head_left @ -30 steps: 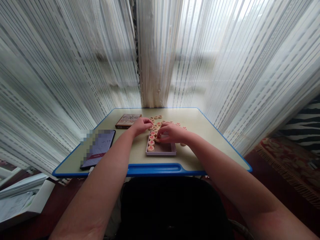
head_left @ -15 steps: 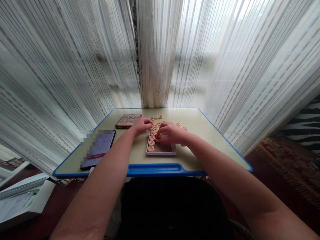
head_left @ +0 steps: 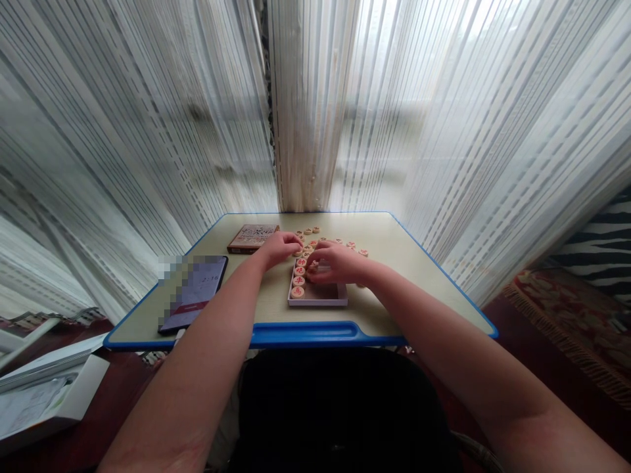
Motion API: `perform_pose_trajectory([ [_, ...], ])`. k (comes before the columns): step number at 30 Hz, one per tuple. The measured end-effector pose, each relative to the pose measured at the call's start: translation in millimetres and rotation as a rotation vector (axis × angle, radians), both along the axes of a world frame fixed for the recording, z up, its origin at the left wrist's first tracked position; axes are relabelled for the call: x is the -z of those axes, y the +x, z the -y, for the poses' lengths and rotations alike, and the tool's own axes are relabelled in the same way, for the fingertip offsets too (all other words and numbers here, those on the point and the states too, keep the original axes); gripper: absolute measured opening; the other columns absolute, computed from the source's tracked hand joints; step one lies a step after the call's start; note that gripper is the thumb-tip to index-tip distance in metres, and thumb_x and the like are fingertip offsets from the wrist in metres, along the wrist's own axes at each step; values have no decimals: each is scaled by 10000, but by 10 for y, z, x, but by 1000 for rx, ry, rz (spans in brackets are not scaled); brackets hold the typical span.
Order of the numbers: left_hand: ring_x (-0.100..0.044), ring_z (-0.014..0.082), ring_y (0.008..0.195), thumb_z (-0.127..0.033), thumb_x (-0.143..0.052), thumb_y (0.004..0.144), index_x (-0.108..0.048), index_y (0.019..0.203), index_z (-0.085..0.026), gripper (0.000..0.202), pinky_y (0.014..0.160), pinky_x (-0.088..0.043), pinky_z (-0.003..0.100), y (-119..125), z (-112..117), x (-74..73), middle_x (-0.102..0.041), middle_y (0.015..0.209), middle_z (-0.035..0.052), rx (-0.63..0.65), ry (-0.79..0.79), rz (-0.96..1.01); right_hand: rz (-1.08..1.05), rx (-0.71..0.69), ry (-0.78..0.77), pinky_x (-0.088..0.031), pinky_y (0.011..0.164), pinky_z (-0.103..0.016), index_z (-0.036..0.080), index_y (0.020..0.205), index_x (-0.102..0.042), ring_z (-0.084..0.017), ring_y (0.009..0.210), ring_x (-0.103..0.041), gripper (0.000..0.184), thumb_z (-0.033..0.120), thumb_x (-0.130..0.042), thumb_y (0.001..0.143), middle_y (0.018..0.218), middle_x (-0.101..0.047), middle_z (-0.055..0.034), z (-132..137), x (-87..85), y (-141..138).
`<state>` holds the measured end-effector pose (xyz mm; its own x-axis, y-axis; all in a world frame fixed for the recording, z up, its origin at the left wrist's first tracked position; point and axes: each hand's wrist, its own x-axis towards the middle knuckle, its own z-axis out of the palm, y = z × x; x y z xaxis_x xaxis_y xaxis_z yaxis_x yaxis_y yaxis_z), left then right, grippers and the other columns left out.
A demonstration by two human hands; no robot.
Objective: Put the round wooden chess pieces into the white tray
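Note:
A shallow open box (head_left: 318,303) lies on the table in front of me. Down its left side runs a column of round wooden Chinese chess pieces (head_left: 298,281) with red characters. My right hand (head_left: 338,263) reaches over the box, its fingers closed on a chess piece beside that column; the hand covers part of this piece. Just beyond the box's far left corner, my left hand (head_left: 282,249) has its fingertips closed on another chess piece (head_left: 297,252). More loose chess pieces (head_left: 351,245) are scattered behind the box, some hidden by my hands.
A brown printed box (head_left: 252,238) sits at the table's far left. Nearer me on the left lies a tablet or phone (head_left: 197,292) with a lit screen. The table (head_left: 424,295) has a blue rim (head_left: 305,335). Striped curtains hang behind; a white box (head_left: 54,401) stands lower left.
The digits on the lit screen have gone from 2:15 to 2:16. My right hand's fingers have shifted slightly within the box; my left hand is almost still.

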<state>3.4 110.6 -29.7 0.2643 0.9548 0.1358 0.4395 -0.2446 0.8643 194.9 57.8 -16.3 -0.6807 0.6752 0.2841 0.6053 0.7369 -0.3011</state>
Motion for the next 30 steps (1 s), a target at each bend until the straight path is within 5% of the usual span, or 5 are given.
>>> perform_pose_trajectory([
  [5,-524,143,640,-264,-586,537,-665,660,-153,183,664,-416,292,-4,-2,-7,-612,625,0,3,-3,-18,36,0,15,-443,818,-384,222,1084,-618,-233,951,-495,485,306,-746,624,978,-529,-67,6,47,-24],
  [24,-538,146,647,-272,-601,542,-670,668,-152,187,670,-421,292,-13,-29,25,-627,640,5,11,9,-15,29,6,38,-439,808,-337,194,957,-675,-205,905,-518,307,280,-706,665,934,-556,-64,8,37,-30],
  [27,-542,147,651,-273,-597,551,-672,675,-153,188,678,-422,294,-11,-24,25,-628,636,7,5,26,-22,4,73,1,-440,798,-319,198,953,-680,-184,872,-541,276,365,-652,734,934,-569,-60,-39,-20,36],
  [30,-543,148,643,-276,-594,557,-671,676,-153,187,661,-424,293,-2,-11,21,-629,633,12,-16,10,-26,3,309,-14,-440,752,-282,186,928,-689,-165,823,-570,226,314,-539,817,945,-603,-70,-142,-87,166],
])
